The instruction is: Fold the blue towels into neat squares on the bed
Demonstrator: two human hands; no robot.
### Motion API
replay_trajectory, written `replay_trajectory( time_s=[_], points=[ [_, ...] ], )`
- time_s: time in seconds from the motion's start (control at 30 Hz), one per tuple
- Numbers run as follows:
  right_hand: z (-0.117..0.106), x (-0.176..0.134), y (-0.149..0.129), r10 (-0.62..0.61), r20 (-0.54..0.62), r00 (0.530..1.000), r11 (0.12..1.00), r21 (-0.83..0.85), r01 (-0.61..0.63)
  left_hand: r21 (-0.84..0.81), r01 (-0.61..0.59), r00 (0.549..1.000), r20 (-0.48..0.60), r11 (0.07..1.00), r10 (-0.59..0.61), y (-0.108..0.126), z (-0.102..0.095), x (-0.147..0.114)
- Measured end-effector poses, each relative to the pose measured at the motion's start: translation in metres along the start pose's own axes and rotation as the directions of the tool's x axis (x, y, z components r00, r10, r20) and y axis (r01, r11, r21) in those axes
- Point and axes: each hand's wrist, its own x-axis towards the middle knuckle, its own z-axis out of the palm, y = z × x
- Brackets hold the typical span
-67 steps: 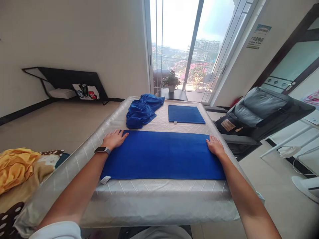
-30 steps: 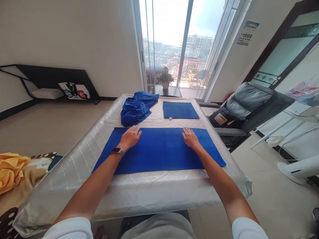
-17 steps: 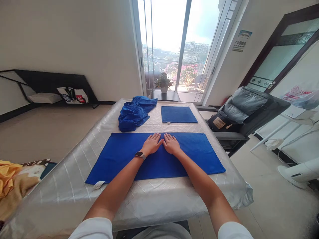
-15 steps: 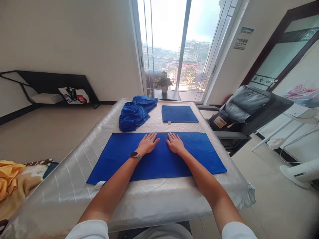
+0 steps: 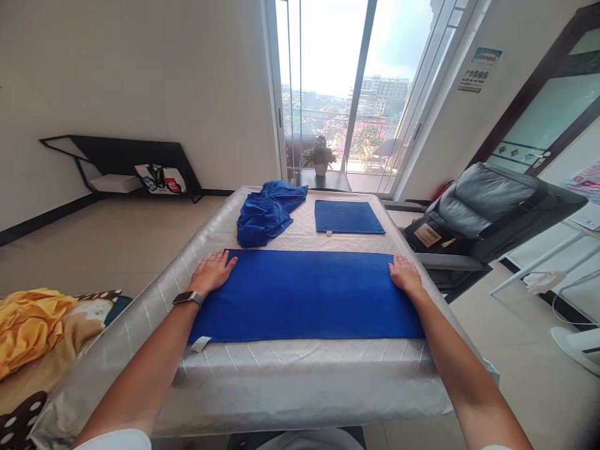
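Observation:
A blue towel (image 5: pixel 309 297) lies spread flat in front of me, with a white tag (image 5: pixel 201 344) at its near left corner. My left hand (image 5: pixel 210 272) rests at the towel's left edge near the far corner, fingers stretched out; a watch is on that wrist. At the opposite end, my right hand (image 5: pixel 405 274) lies flat near the far right corner, fingers extended. Beyond the spread towel are a crumpled blue towel (image 5: pixel 267 212) on the left and a folded blue towel (image 5: pixel 349 217) on the right.
A silvery cloth covers the table (image 5: pixel 290 387). To the right stands a grey recliner chair (image 5: pixel 492 200) with a black bag (image 5: pixel 431 236). Yellow and brown fabrics (image 5: pixel 42 331) are heaped at the left. A potted plant (image 5: pixel 320 156) sits beyond the far edge.
Both hands have slid apart from the middle of the spread towel out to its left and right edges. The view has turned slightly left.

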Motion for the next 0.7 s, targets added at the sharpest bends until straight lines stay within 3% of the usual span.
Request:
replay_trajectory(
  time_s=[0.07,0.13,0.2,0.3,0.4,0.47,0.53,0.7],
  points=[
    [-0.009,-0.010,-0.031,-0.055,-0.086,0.995,0.998,-0.007,0.054,0.031,-0.028,0.997,-0.064,0.999,0.030,0.026,-0.003,0.001],
    [-0.017,-0.021,-0.075,-0.170,-0.146,0.975,0.984,0.037,0.177,0.035,-0.123,0.987,-0.100,0.992,0.126,0.068,-0.003,0.000],
    [-0.022,-0.032,-0.124,-0.319,-0.136,0.938,0.936,0.109,0.334,0.005,-0.294,0.952,-0.084,0.956,0.293,0.123,0.001,-0.002],
    [-0.021,-0.043,-0.190,-0.478,-0.099,0.873,0.851,0.192,0.488,-0.057,-0.526,0.850,-0.062,0.849,0.522,0.206,0.014,-0.005],
    [-0.013,-0.044,-0.224,-0.492,-0.019,0.870,0.845,0.228,0.483,-0.100,-0.528,0.848,-0.007,0.843,0.530,0.253,0.028,-0.004],
    [-0.007,-0.040,-0.225,-0.473,0.010,0.881,0.858,0.235,0.457,-0.118,-0.479,0.873,0.043,0.870,0.486,0.255,0.035,-0.001],
    [-0.002,-0.034,-0.209,-0.461,0.023,0.887,0.866,0.231,0.444,-0.125,-0.449,0.884,0.083,0.885,0.460,0.237,0.039,0.002],
    [0.005,-0.011,-0.110,-0.306,0.062,0.950,0.943,0.161,0.293,-0.113,-0.349,0.926,0.112,0.930,0.361,0.146,0.033,0.008]
  ],
)
